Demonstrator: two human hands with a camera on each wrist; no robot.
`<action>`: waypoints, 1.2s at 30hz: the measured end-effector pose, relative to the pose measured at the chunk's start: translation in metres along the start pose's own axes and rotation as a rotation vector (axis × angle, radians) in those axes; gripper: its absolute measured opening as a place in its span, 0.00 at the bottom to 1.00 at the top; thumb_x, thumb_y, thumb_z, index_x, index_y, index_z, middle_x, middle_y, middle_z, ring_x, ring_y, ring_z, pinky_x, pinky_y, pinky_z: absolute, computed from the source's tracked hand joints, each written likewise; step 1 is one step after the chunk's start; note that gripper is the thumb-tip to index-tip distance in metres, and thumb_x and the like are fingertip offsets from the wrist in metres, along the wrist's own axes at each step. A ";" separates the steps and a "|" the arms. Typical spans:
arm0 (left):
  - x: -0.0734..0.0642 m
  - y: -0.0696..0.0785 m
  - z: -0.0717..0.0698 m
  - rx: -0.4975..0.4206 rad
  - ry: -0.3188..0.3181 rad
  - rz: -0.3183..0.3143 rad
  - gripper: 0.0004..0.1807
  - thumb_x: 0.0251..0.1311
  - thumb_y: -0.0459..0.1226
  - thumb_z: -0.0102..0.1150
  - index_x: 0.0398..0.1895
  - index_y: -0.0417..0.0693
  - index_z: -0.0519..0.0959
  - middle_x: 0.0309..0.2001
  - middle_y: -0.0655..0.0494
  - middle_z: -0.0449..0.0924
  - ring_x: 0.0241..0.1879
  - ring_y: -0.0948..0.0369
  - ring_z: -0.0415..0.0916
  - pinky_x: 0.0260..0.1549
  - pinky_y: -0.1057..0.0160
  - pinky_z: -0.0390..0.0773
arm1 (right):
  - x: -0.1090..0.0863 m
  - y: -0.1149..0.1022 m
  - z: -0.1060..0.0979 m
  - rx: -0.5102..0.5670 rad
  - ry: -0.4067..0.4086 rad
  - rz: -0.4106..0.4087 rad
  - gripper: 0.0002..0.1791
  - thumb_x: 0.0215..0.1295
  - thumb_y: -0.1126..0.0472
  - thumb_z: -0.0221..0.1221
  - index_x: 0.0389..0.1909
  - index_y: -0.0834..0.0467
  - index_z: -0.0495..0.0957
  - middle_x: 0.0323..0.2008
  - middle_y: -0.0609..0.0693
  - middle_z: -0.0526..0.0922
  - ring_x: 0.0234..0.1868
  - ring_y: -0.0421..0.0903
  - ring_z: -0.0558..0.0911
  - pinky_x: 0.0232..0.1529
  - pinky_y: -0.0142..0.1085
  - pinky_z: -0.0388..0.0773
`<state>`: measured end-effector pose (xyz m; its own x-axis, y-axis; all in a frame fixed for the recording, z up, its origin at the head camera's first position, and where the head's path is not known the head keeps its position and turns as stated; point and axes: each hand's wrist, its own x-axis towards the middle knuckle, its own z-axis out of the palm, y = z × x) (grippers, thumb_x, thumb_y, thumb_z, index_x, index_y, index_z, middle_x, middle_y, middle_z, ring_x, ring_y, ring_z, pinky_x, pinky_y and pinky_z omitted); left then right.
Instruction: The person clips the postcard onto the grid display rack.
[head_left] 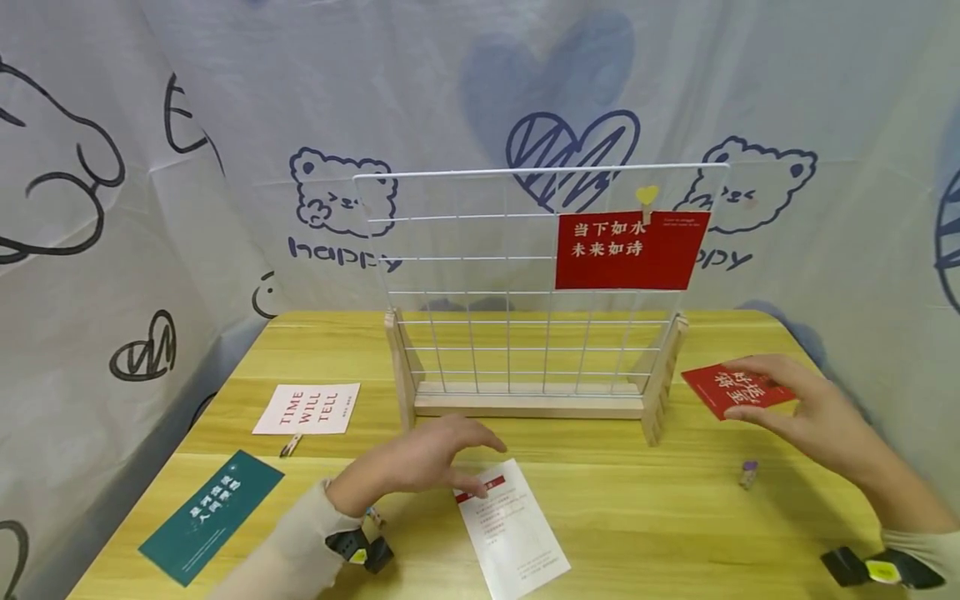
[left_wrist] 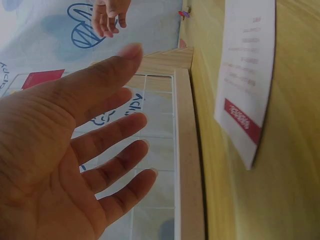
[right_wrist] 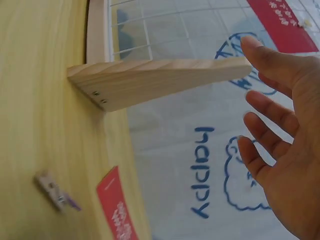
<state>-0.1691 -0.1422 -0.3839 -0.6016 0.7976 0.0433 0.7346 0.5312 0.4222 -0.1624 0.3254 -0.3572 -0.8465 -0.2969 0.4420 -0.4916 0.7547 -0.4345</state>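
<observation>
My left hand (head_left: 431,458) is held over the table with fingers spread and slightly bent, near a white card (head_left: 513,533) with a red band. In the left wrist view nothing lies between its thumb and fingers. On the right, my right hand (head_left: 810,417) hovers with parted fingers, overlapping a red card (head_left: 716,392) in the head view. The right wrist view shows that hand bare, apart from the red card (right_wrist: 117,205) on the table. A wooden clothespin (right_wrist: 50,190) with a purple piece lies nearby.
A white wire grid (head_left: 487,304) stands in a wooden base (head_left: 525,406). A yellow-heart clothespin (head_left: 647,204) clips a red card (head_left: 630,271) to its upper right. At left lie a white card (head_left: 311,421), a clothespin (head_left: 291,446) and a green card (head_left: 202,533).
</observation>
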 end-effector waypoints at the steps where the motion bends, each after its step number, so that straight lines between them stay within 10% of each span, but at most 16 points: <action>1: 0.000 -0.001 0.002 -0.003 -0.010 0.002 0.28 0.55 0.47 0.71 0.59 0.51 0.78 0.58 0.58 0.77 0.60 0.58 0.70 0.61 0.58 0.69 | -0.002 0.002 0.001 0.001 -0.010 0.010 0.34 0.46 0.62 0.76 0.58 0.53 0.77 0.55 0.56 0.76 0.49 0.40 0.68 0.37 0.21 0.67; 6: -0.001 -0.005 0.013 0.004 -0.040 0.010 0.31 0.52 0.46 0.73 0.60 0.51 0.77 0.59 0.57 0.76 0.60 0.57 0.71 0.60 0.58 0.70 | -0.010 0.014 0.005 0.019 -0.113 0.090 0.33 0.51 0.56 0.74 0.60 0.52 0.76 0.57 0.60 0.75 0.52 0.59 0.72 0.43 0.38 0.73; 15: -0.001 -0.011 0.028 0.000 -0.100 0.029 0.35 0.46 0.46 0.76 0.60 0.50 0.76 0.59 0.57 0.76 0.60 0.59 0.70 0.63 0.61 0.67 | -0.028 0.039 0.022 0.100 -0.211 0.094 0.28 0.57 0.57 0.71 0.60 0.50 0.76 0.51 0.44 0.81 0.49 0.27 0.71 0.46 0.23 0.71; 36: 0.020 -0.017 0.041 0.055 -0.206 0.017 0.43 0.40 0.52 0.78 0.64 0.54 0.74 0.64 0.57 0.70 0.60 0.58 0.65 0.60 0.62 0.66 | -0.053 0.075 0.042 0.236 -0.395 0.184 0.23 0.60 0.57 0.68 0.55 0.57 0.79 0.51 0.53 0.81 0.50 0.30 0.74 0.47 0.20 0.69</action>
<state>-0.1809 -0.1231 -0.4270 -0.5161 0.8453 -0.1381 0.7638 0.5272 0.3724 -0.1627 0.3734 -0.4459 -0.9141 -0.4043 0.0299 -0.3206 0.6758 -0.6637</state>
